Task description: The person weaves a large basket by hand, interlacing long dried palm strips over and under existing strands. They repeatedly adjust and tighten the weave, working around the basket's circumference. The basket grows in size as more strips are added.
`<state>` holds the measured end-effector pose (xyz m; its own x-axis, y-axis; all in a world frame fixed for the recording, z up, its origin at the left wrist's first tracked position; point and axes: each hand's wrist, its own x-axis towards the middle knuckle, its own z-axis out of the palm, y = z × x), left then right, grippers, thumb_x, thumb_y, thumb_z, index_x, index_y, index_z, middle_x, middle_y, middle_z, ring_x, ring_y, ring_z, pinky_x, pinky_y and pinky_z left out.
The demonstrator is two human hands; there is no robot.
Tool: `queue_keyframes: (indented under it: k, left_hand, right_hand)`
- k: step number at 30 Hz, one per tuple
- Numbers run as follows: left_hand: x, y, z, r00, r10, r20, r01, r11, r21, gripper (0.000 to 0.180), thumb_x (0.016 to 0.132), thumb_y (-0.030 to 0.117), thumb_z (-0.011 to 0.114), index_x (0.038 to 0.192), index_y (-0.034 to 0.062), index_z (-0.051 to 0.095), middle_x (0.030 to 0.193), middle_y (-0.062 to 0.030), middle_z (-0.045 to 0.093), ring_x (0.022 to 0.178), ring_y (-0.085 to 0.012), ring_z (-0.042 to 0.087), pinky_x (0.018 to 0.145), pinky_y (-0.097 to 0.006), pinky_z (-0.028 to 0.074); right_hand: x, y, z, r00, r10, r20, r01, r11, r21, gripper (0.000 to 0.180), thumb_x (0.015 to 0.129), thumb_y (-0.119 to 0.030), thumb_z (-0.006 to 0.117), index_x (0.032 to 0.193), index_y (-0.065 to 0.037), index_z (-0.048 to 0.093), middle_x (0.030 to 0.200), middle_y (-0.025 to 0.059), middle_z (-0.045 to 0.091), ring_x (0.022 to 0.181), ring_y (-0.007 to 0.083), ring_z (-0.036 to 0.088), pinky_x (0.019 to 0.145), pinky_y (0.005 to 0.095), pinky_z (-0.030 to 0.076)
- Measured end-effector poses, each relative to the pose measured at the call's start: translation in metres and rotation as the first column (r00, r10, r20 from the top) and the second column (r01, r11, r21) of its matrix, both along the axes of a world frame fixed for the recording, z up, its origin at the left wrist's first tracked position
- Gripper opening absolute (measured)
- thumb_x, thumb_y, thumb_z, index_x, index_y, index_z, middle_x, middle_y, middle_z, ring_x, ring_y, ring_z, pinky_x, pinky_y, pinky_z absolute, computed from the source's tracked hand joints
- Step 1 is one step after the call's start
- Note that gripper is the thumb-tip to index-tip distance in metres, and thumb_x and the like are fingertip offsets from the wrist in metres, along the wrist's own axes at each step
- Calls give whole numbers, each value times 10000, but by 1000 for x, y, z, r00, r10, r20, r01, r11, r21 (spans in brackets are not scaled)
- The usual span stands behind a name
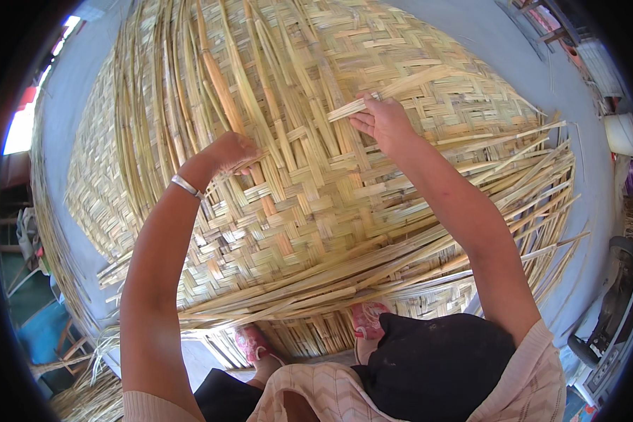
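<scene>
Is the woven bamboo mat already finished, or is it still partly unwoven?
Partly unwoven. The mat has long loose strips sticking out unplaited at its near and right edges; the right hand holds one strip.

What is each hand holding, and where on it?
Right hand pinches a bamboo strip near its loose end. Left hand presses into the woven mat; its grip is hidden.

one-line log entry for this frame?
left hand: pressing on woven bamboo mat | right hand: pinching loose bamboo strip | mat: partly woven, loose strips at edges
</scene>
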<state>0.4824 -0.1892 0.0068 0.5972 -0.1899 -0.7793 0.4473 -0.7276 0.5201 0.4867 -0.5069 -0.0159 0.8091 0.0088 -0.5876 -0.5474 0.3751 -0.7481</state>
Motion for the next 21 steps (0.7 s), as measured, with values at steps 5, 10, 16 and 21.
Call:
queue_keyframes:
  k: [5,10,16,21]
  left_hand:
    - [-9,-6,-7,988,151,16,-151,989,1,276,859,303,692,881,29,671,752,-71,658,618,-135,608,569,-267,506]
    - [-14,-9,-5,978,204,54,-204,979,-6,240,844,273,696,821,36,672,728,-68,649,583,-125,588,523,-260,488]
    - [-15,-9,-28,975,82,204,-106,989,106,333,851,346,696,706,52,640,629,-36,616,495,-94,525,408,-232,390]
    - [3,30,-80,-35,-797,603,604,464,648,152,666,148,706,691,138,557,655,-29,552,622,-218,567,532,-368,450]
  right_hand:
    - [-18,-25,-8,993,-89,-71,88,996,-13,276,985,-158,492,1204,9,471,1172,159,537,1049,297,606,868,370,561]
    - [-19,-28,13,996,-83,37,85,994,-70,300,980,-186,522,1191,27,512,1177,168,559,1039,280,612,893,358,541]
    - [-4,-57,93,837,143,528,123,892,-436,294,973,-250,552,1078,17,617,988,107,668,916,176,642,872,309,526]
    - [16,-81,67,925,19,379,109,944,-311,229,977,-231,528,1032,-52,660,977,66,680,874,145,638,843,301,515]
